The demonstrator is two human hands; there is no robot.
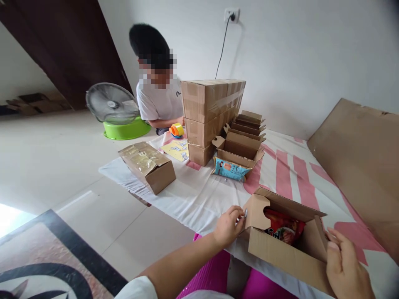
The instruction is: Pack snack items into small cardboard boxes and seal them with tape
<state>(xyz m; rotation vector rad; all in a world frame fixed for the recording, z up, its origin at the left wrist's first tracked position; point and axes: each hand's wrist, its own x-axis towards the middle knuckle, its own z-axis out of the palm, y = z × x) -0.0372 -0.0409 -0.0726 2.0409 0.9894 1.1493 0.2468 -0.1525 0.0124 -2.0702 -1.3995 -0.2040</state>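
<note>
An open cardboard box (280, 249) lies near me at the cloth's front edge, its flaps raised. Inside it is a red printed packet (285, 228), partly covered by the left end flap. My left hand (229, 226) has its fingers curled against the box's left end. By those fingertips is a small whitish bit (246, 213), too small to name. At the right end, my right hand (347, 261) grips the box wall, thumb on the near side and fingers behind the edge.
A blue packet (231, 169) leans before a row of open boxes (241, 143). Taped boxes (202, 104) are stacked beside them, and another closed box (149, 164) sits left. Across the cloth sits a person (158, 99) near tape rolls (177, 130). A cardboard sheet (358, 166) stands right.
</note>
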